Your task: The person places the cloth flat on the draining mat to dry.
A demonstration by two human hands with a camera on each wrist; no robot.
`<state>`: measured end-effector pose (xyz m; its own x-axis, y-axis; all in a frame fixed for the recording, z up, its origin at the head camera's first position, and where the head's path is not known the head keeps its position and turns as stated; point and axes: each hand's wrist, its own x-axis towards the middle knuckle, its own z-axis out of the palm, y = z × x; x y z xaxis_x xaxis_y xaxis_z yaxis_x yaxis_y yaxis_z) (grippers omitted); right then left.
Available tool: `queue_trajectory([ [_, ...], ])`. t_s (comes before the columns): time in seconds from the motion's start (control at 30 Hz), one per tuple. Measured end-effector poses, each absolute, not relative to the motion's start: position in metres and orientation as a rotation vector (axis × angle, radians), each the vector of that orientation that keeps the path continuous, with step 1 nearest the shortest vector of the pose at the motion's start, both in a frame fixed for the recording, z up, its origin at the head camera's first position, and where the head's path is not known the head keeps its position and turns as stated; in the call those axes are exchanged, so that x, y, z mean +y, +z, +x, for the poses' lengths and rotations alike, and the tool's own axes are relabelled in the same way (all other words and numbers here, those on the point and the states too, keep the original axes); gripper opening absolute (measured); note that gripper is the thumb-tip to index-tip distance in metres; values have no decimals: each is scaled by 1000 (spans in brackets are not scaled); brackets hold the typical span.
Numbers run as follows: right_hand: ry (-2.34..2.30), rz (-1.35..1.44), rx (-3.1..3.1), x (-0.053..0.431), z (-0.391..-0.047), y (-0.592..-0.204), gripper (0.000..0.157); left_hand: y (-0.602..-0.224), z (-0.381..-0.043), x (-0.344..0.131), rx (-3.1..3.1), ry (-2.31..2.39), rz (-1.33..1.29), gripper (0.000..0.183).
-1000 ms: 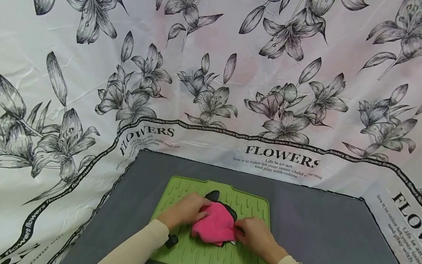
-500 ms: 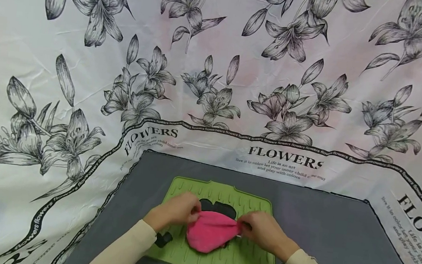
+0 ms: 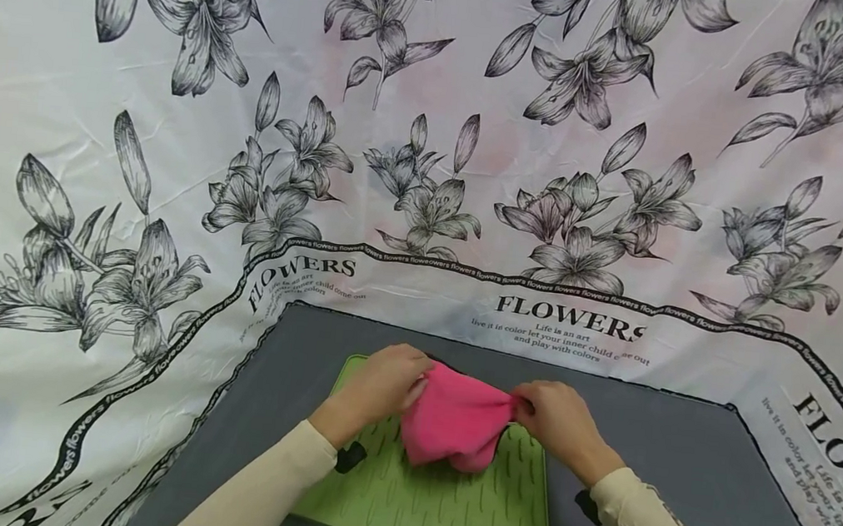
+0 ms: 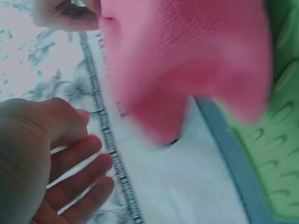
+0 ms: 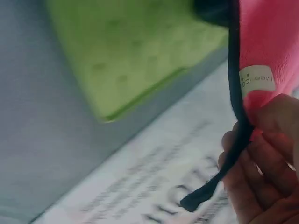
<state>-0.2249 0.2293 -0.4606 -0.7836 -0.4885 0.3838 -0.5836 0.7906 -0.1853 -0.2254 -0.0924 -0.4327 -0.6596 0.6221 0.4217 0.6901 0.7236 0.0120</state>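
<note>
A soft pink cloth item (image 3: 456, 416) is up over the green ridged mat (image 3: 437, 511), its lower edge hanging down. In the right wrist view it has black edging (image 5: 236, 79), a loose black end and a small white label (image 5: 257, 78). My right hand (image 3: 558, 421) pinches its right corner, thumb against fingers. My left hand (image 3: 384, 385) is at its left side in the head view. In the left wrist view, that hand (image 4: 60, 154) has loosely bent, spread fingers with nothing between them, beside the cloth. Part of a black shape (image 5: 212, 9) shows behind the cloth.
The mat lies on a grey table (image 3: 644, 466). White sheeting (image 3: 439, 64) with black flower prints and lettering rises around the table's back and sides. A black band (image 3: 352, 457) sits at the left wrist, another (image 3: 587, 506) at the right.
Both hands have moved away from the body and up with the pink cloth, which now hangs more openly. The black rounded shapes behind it, visible earlier, are mostly hidden.
</note>
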Motion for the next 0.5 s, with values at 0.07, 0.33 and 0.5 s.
queue_trajectory([
  [0.07,377,751,-2723,240,-228,-472,20,-443,-229,-90,-2590,-219,-981,22],
  [0.33,378,650,-2849,265,-213,-509,34,-477,-236,-96,-2774,-254,-971,17],
  [0.5,434,647,-2833,260,-205,-508,44,-482,-242,-97,-2799,-319,-982,13],
])
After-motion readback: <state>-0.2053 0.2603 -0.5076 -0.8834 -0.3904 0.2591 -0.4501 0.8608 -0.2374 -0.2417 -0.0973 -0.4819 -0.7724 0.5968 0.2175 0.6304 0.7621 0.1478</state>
